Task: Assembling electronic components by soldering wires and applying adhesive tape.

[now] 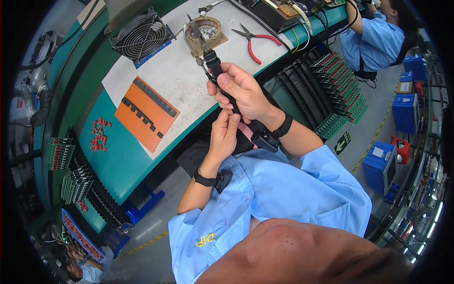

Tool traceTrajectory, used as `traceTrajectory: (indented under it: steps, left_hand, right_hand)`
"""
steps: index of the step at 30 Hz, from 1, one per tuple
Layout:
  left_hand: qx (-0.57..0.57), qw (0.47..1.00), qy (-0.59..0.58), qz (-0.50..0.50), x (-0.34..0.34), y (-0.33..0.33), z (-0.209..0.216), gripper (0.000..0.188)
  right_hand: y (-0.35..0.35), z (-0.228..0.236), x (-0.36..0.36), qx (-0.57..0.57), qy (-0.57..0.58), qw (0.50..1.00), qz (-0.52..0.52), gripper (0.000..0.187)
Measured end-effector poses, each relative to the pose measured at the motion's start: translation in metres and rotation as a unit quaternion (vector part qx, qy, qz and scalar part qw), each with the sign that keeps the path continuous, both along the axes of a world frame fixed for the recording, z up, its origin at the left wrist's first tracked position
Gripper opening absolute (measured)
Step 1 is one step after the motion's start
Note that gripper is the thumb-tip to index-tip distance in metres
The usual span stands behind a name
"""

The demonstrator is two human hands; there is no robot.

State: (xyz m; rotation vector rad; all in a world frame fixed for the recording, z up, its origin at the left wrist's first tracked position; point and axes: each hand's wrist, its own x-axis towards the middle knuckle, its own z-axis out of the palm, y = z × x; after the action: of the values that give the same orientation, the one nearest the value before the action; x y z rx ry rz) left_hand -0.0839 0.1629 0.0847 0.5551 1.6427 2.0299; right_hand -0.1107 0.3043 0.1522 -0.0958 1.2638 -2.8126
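Observation:
A black rod-like handle (pixel 213 60) slants from the worktable toward my body. Its far end meets metal parts beside a round, crusty pot (pixel 206 31) that holds shiny silvery material, probably solder. My right hand (pixel 246 94) is closed around the middle of the handle, thumb on top. Below it, my left hand (pixel 223 135) pinches the handle's lower end between thumb and fingers. Red-handled pliers (pixel 255 41) lie with jaws apart to the right of the pot. Black straps with small devices circle both wrists.
A wire-guarded fan (pixel 142 35) stands left of the pot. On the table lie an orange board (pixel 146 113) with black strips and loose red components (pixel 100 135). Racks of green circuit boards (pixel 338 87) stand at the right. Another person (pixel 378 40) sits at upper right.

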Motion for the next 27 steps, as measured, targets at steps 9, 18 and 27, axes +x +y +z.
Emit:
traceTrajectory:
  steps: [9,18,27]
  left_hand:
    - [0.134,0.984,-0.107,-0.048,-0.002,0.007,-0.003,0.015]
    - [0.066,0.990,-0.080,-0.094,-0.012,0.002,-0.005,0.015]
    - [0.109,0.986,-0.098,-0.077,-0.009,0.004,0.000,0.015]
  right_hand:
    - [0.007,-0.004,-0.004,0.005,0.002,0.999,-0.032,0.034]
    - [0.012,-0.002,-0.004,0.023,0.015,0.999,-0.031,0.032]
    - [0.007,-0.002,-0.003,0.000,0.010,1.000,-0.009,0.032]
